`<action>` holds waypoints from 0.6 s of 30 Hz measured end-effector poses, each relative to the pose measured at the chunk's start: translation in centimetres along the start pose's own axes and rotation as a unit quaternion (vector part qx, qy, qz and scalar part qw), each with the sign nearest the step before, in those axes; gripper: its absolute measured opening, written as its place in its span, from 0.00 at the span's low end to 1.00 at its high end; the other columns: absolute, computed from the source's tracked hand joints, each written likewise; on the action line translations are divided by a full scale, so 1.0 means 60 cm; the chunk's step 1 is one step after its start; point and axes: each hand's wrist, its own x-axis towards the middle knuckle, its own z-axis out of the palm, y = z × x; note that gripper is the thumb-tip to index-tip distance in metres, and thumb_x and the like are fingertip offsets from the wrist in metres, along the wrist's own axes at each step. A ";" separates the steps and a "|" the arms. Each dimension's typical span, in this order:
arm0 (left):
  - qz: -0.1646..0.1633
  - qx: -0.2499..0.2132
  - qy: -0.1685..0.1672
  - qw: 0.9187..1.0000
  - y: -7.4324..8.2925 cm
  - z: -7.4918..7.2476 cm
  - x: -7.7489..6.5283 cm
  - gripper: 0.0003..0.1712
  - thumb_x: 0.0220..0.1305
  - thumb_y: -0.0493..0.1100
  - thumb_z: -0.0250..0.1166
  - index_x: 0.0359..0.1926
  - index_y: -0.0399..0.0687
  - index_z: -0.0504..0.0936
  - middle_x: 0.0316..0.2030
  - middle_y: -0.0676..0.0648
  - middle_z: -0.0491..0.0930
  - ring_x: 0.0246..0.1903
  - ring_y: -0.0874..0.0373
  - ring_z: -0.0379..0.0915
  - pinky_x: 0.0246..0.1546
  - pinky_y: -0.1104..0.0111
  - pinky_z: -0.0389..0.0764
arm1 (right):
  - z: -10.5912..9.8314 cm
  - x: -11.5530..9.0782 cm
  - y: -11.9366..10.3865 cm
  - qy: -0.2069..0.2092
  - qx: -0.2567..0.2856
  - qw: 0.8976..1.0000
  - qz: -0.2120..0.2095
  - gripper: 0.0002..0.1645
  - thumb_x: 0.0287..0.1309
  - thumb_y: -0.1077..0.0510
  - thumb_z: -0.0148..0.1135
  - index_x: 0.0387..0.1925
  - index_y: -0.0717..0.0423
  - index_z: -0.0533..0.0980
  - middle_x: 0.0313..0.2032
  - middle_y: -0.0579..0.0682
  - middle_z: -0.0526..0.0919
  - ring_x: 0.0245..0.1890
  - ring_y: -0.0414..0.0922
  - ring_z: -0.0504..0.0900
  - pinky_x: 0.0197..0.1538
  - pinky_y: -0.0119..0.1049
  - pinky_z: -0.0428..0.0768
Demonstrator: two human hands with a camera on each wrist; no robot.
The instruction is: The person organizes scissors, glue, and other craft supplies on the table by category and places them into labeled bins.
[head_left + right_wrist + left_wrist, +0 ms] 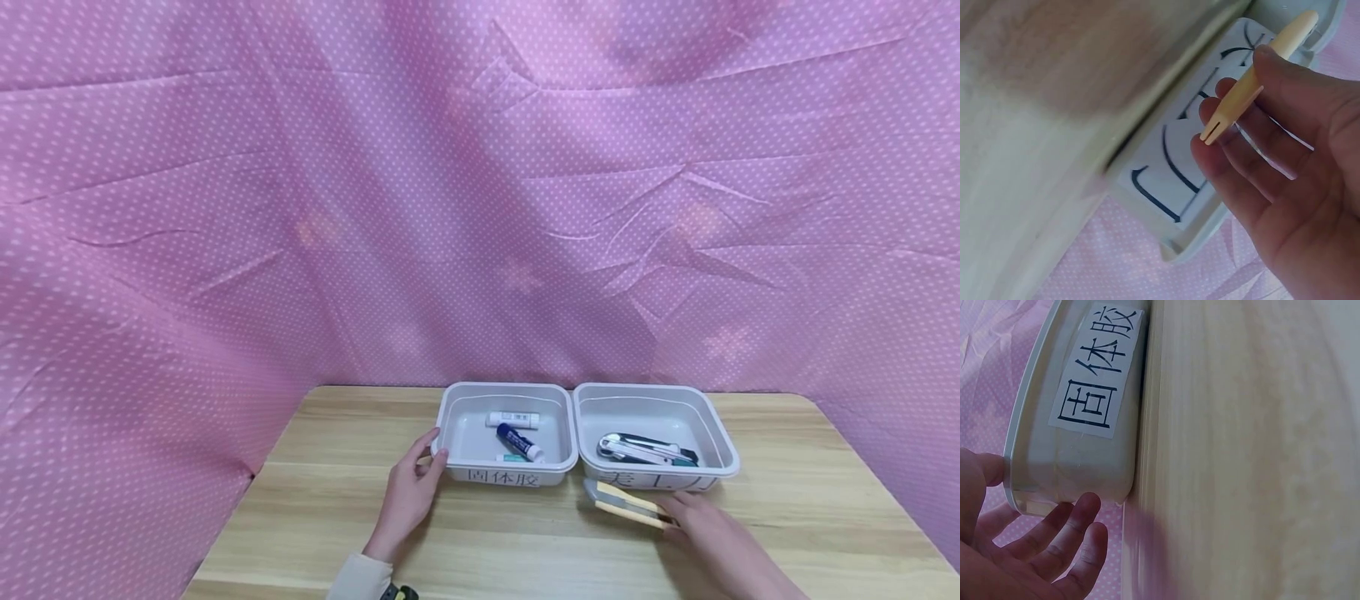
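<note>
My left hand (414,487) holds the left front corner of the left grey bin (573,454), thumb at the rim and fingers around the corner in the left wrist view. A white glue stick (512,419), a blue glue stick (519,442) and a partly hidden green one (512,457) lie in that bin. My right hand (701,521) pinches a yellow and grey utility knife (1235,103) between thumb and fingertips, just in front of the right grey bin (731,467). Inside the right bin are silver and dark green utility knives (647,450).
Both bins stand side by side near the back of the wooden table (315,467), with printed paper labels (1097,372) on their fronts. A pink dotted cloth (450,208) hangs behind and around the table.
</note>
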 end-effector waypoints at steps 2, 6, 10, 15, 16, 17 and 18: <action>0.001 0.002 0.001 1.000 -0.001 0.000 0.000 0.27 0.74 0.47 0.62 0.70 0.46 0.73 0.55 0.31 0.81 0.41 0.48 0.87 0.37 0.71 0.84 | -0.005 0.000 -0.005 0.013 0.003 1.000 -0.001 0.21 0.50 0.59 0.78 0.43 0.35 0.80 0.45 0.33 0.82 0.46 0.39 0.82 0.44 0.41 0.85; 0.005 0.006 0.001 1.000 -0.003 -0.001 0.000 0.27 0.75 0.47 0.62 0.70 0.46 0.73 0.55 0.31 0.81 0.42 0.48 0.87 0.38 0.71 0.84 | -0.009 0.000 -0.009 0.044 0.009 0.999 -0.012 0.24 0.47 0.59 0.80 0.45 0.36 0.81 0.46 0.33 0.81 0.47 0.40 0.82 0.46 0.41 0.85; 0.005 0.010 0.002 1.000 -0.003 0.000 0.001 0.27 0.75 0.48 0.62 0.70 0.46 0.73 0.55 0.30 0.81 0.41 0.48 0.87 0.37 0.71 0.84 | -0.013 0.003 -0.007 0.063 -0.001 0.998 -0.026 0.26 0.43 0.61 0.82 0.43 0.39 0.80 0.42 0.33 0.80 0.44 0.37 0.80 0.44 0.39 0.84; 0.003 0.008 0.003 1.000 -0.003 0.001 0.003 0.27 0.74 0.48 0.63 0.70 0.46 0.74 0.56 0.31 0.81 0.40 0.49 0.87 0.36 0.71 0.84 | -0.033 0.008 -0.010 0.070 -0.008 0.997 -0.029 0.30 0.41 0.64 0.82 0.47 0.40 0.79 0.43 0.35 0.80 0.44 0.40 0.80 0.42 0.41 0.85; 0.002 0.007 0.003 1.000 -0.003 0.001 0.003 0.27 0.74 0.48 0.63 0.70 0.46 0.74 0.55 0.31 0.81 0.40 0.49 0.87 0.36 0.71 0.84 | -0.038 0.008 -0.011 0.069 -0.008 0.997 -0.027 0.31 0.41 0.64 0.81 0.47 0.41 0.79 0.43 0.36 0.81 0.44 0.41 0.81 0.41 0.42 0.85; 0.003 0.006 0.003 1.000 -0.004 0.001 0.003 0.27 0.74 0.48 0.63 0.70 0.46 0.74 0.55 0.31 0.81 0.40 0.49 0.87 0.36 0.71 0.84 | -0.041 0.008 -0.012 0.069 -0.009 0.997 -0.024 0.32 0.42 0.64 0.81 0.49 0.42 0.79 0.45 0.39 0.82 0.45 0.43 0.83 0.41 0.43 0.86; 0.003 0.006 0.002 1.000 -0.004 0.000 0.003 0.27 0.74 0.48 0.63 0.70 0.46 0.74 0.55 0.31 0.81 0.40 0.49 0.87 0.36 0.71 0.84 | -0.045 0.009 -0.013 0.069 -0.008 0.997 -0.022 0.32 0.42 0.65 0.81 0.51 0.44 0.80 0.46 0.41 0.83 0.46 0.45 0.83 0.41 0.45 0.87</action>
